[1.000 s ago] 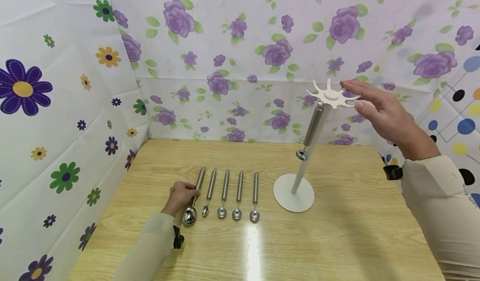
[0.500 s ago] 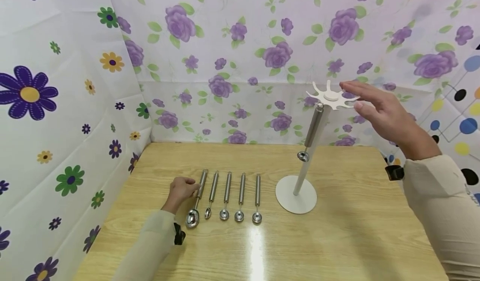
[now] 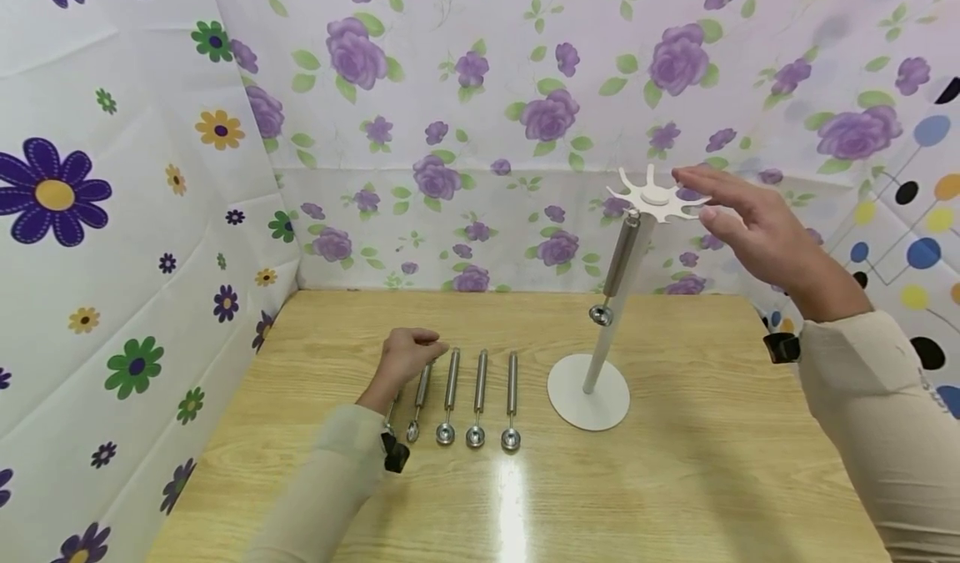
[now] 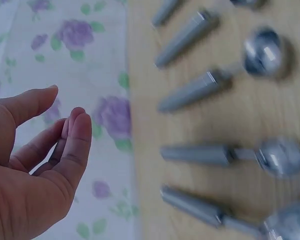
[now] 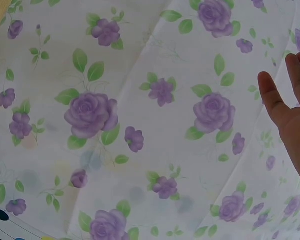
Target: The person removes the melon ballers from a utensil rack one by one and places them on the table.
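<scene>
Over the top ends of the leftmost handles hovers my left hand [image 3: 405, 356], partly covering a large steel scoop and the small scoop [image 3: 422, 384] beside it. In the left wrist view that hand [image 4: 45, 170] has thumb and fingers apart, with nothing between them; the large scoop [image 4: 192, 206] lies on the table. Several small round-headed scoops [image 3: 450, 379] lie in a row. My right hand [image 3: 772, 233] is at the edge of a white rack's hooked top [image 3: 654, 198], fingers extended; whether it touches is unclear. From one hook hangs a steel scoop [image 3: 619, 256].
The rack's round white base [image 3: 588, 413] stands on the wooden table [image 3: 660, 480], right of the row. A flowered cloth [image 3: 480, 129] rises behind the table's back edge, and other patterned cloths hang on the left and right.
My left hand has left the large scoop's handle and moved up and right, over the upper handle ends. The right hand stays by the rack's top.
</scene>
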Action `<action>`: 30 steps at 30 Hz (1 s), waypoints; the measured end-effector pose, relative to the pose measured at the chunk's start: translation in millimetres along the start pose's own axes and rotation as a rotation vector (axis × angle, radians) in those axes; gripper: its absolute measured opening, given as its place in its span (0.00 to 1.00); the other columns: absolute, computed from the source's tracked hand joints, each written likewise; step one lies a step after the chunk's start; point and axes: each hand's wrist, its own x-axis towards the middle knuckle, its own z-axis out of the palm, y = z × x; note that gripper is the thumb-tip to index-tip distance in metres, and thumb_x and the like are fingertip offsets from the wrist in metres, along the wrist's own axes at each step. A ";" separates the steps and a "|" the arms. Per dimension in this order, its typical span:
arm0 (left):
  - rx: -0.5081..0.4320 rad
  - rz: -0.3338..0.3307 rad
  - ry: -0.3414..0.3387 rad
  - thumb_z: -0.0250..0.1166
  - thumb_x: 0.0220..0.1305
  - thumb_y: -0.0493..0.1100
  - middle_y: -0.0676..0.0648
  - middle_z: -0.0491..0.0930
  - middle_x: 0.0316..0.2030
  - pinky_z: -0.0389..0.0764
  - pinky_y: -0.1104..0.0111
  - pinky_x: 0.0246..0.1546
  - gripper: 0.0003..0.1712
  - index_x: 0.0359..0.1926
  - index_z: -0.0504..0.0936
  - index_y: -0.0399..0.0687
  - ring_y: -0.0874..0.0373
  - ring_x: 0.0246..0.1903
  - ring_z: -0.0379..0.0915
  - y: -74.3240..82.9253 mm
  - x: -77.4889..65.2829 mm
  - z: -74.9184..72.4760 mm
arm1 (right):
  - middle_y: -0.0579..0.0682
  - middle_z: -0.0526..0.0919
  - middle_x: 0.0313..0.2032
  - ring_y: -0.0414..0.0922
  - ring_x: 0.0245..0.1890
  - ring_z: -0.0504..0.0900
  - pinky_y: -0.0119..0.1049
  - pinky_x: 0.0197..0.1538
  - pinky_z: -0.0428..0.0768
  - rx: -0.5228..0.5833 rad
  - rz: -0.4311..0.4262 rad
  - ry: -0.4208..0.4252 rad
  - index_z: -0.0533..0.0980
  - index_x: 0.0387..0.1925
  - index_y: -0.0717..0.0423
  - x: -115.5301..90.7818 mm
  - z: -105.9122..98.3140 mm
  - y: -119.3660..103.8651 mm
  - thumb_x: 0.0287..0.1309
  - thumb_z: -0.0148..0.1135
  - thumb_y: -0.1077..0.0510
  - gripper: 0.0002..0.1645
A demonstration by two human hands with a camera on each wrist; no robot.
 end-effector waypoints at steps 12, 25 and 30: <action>-0.057 0.089 -0.083 0.70 0.65 0.43 0.43 0.85 0.44 0.85 0.59 0.43 0.18 0.53 0.85 0.40 0.47 0.42 0.83 46.7 -7.4 32.7 | 0.54 0.61 0.74 0.46 0.76 0.53 0.68 0.70 0.52 -0.011 0.046 0.013 0.65 0.74 0.49 -1.1 1.7 -4.0 0.77 0.49 0.54 0.28; -0.104 0.218 -0.197 0.71 0.64 0.45 0.47 0.85 0.45 0.83 0.62 0.48 0.18 0.53 0.86 0.43 0.53 0.47 0.81 99.5 -14.2 56.0 | 0.53 0.60 0.74 0.48 0.76 0.53 0.65 0.72 0.51 -0.022 0.058 0.025 0.65 0.74 0.49 -2.4 2.6 -6.3 0.76 0.50 0.54 0.28; -0.109 0.284 -0.223 0.71 0.64 0.44 0.46 0.85 0.47 0.83 0.63 0.49 0.19 0.55 0.85 0.43 0.53 0.48 0.80 112.5 -18.4 61.8 | 0.54 0.60 0.74 0.49 0.76 0.53 0.65 0.72 0.51 -0.013 0.063 0.027 0.64 0.74 0.51 -3.4 2.6 -5.5 0.76 0.50 0.53 0.28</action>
